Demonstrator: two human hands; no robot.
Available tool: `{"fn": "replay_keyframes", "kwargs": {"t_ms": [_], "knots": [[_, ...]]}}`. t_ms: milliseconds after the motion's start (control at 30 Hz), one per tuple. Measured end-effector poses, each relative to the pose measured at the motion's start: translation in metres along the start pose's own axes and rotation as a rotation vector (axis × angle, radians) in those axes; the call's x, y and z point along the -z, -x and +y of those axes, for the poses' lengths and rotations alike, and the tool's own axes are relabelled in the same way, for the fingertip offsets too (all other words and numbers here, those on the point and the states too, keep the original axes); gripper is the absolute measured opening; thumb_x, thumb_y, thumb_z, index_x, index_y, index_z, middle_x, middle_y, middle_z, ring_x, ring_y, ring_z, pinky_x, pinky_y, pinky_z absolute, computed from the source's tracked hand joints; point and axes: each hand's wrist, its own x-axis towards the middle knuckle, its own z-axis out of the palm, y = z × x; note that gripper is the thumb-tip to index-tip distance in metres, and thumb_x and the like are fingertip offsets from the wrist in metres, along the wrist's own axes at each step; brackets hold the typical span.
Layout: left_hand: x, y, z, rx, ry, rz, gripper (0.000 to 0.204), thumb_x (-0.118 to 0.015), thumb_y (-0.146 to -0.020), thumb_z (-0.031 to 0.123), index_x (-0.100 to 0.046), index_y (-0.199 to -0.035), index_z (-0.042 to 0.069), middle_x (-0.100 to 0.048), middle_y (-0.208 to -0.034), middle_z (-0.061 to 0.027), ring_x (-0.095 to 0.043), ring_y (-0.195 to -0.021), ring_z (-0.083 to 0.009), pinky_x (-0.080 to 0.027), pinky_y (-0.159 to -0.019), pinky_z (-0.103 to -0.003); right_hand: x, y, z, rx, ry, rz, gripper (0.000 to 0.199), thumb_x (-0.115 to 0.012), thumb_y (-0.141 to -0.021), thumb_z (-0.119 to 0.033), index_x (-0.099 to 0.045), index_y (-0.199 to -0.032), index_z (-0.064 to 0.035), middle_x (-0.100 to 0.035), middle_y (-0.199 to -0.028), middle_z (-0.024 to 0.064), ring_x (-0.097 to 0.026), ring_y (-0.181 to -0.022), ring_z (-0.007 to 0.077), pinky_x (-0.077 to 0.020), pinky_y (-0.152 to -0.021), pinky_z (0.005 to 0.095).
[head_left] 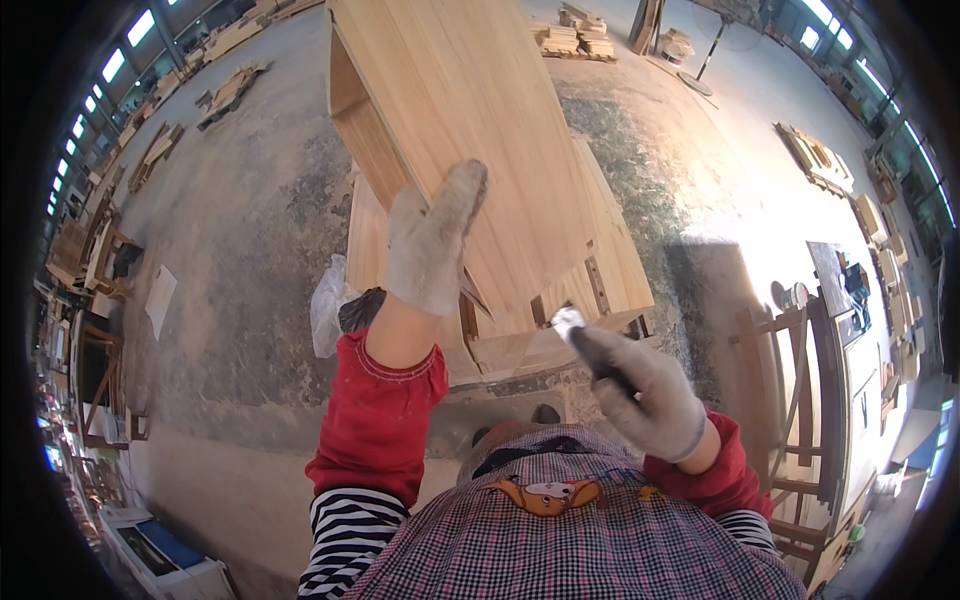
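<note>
My left hand (432,240), in a whitish work glove, grips the near left edge of a pale wooden box (480,130). Its thumb lies on the broad top panel, and the other fingers are partly hidden by the edge. The box is tilted, its open side toward the left. Closed around the dark handle of a putty knife (585,340) is my gloved right hand (650,390). The shiny blade, somewhat blurred, points at the box's near lower corner, seemingly apart from it. Beneath the box lie more pale wooden pieces (620,255) with slots along the near side.
Left of the wood sits a clear plastic bag (328,305) beside a dark one. A wooden-framed bench (825,380) stands close on my right. Stacked boards (575,35) lie farther off on the dusty concrete floor (240,240). A stand with a round base (695,83) is at the back right.
</note>
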Motion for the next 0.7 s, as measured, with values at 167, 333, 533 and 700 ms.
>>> {"fn": "replay_keyframes", "kwargs": {"t_ms": [167, 333, 533, 700], "knots": [[-0.011, -0.008, 0.013, 0.18, 0.288, 0.137, 0.03, -0.06, -0.088, 0.015, -0.053, -0.111, -0.004, -0.059, -0.102, -0.0056, -0.058, -0.09, -0.0099, -0.048, -0.081, -0.022, -0.009, -0.021, -0.028, -0.052, 0.156, -0.032, 0.046, -0.054, -0.082, -0.007, -0.045, -0.126, -0.0005, -0.059, -0.076, 0.0142, -0.061, -0.063, 0.0292, -0.0499, -0.057, 0.0368], [-0.012, -0.008, 0.015, 0.208, 0.322, 0.154, 0.03, -0.06, -0.088, 0.013, -0.054, -0.111, -0.004, -0.059, -0.101, -0.0049, -0.059, -0.09, -0.0097, -0.048, -0.081, -0.022, -0.015, -0.028, -0.036, -0.083, 0.202, -0.041, 0.045, -0.054, -0.082, -0.008, -0.046, -0.126, -0.0016, -0.058, -0.072, 0.0132, -0.06, -0.06, 0.0275, -0.0488, -0.054, 0.0362], [-0.005, -0.005, 0.001, -0.044, 0.228, 0.06, 0.026, -0.059, -0.089, 0.014, -0.057, -0.107, -0.005, -0.061, -0.098, -0.0043, -0.059, -0.089, -0.0089, -0.048, -0.079, -0.021, -0.02, -0.031, -0.04, -0.071, 0.268, -0.042, 0.046, -0.054, -0.08, -0.003, -0.046, -0.125, 0.0002, -0.059, -0.078, 0.0147, -0.062, -0.063, 0.0279, -0.0503, -0.056, 0.0347], [-0.01, -0.006, 0.003, -0.007, 0.23, 0.098, 0.028, -0.059, -0.089, 0.016, -0.057, -0.107, -0.005, -0.061, -0.098, -0.0037, -0.059, -0.088, -0.0087, -0.048, -0.079, -0.021, -0.025, -0.032, -0.04, -0.078, 0.305, -0.036, 0.047, -0.055, -0.079, -0.004, -0.046, -0.126, -0.0004, -0.059, -0.078, 0.0142, -0.062, -0.063, 0.0273, -0.0506, -0.056, 0.0346]]}}
